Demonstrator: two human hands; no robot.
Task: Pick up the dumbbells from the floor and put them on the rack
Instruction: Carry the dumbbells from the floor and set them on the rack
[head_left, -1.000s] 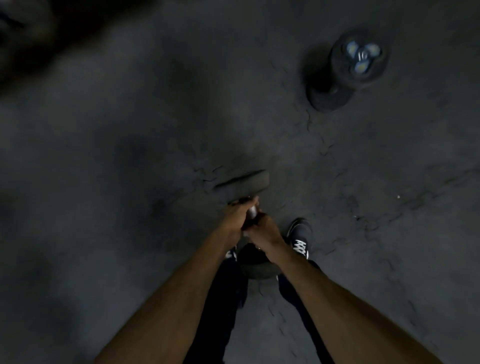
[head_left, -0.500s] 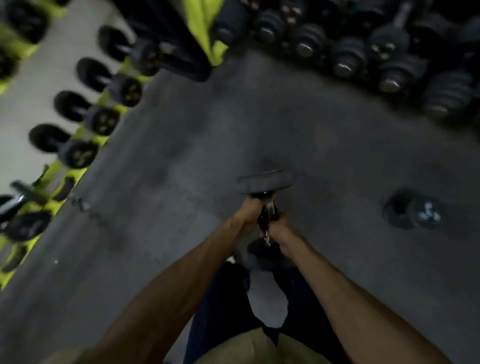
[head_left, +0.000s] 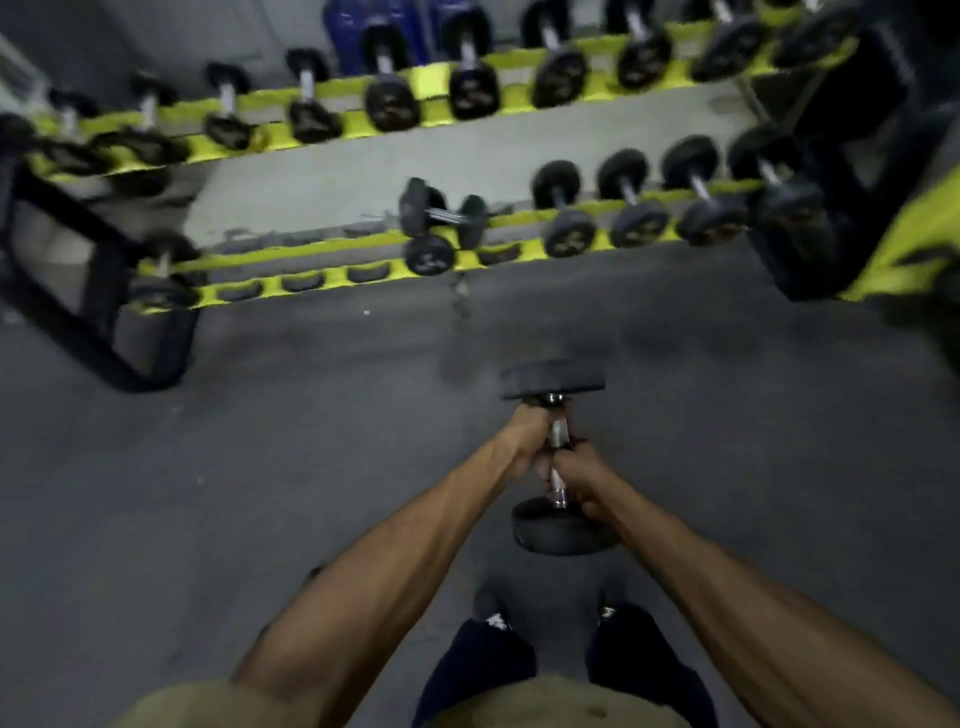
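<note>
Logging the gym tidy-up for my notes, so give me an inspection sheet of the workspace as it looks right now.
Surface: dark grey floor, a crack by the yellow rack.
Job's things: held dumbbell, handle pointing toward the yellow rack; empty cradles on its lower tier's left half.
Clutter: crosswise dumbbell lying over the lower tier.
Hands: left hand and right hand both grip the held dumbbell's handle.
Cables: nothing seen.
Surroundings: blurred blue object behind the rack; second rack at right.

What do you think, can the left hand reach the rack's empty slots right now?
Probably not yet: the left hand and right hand both grip the dumbbell handle, and bare floor separates them from the lower rack.
</note>
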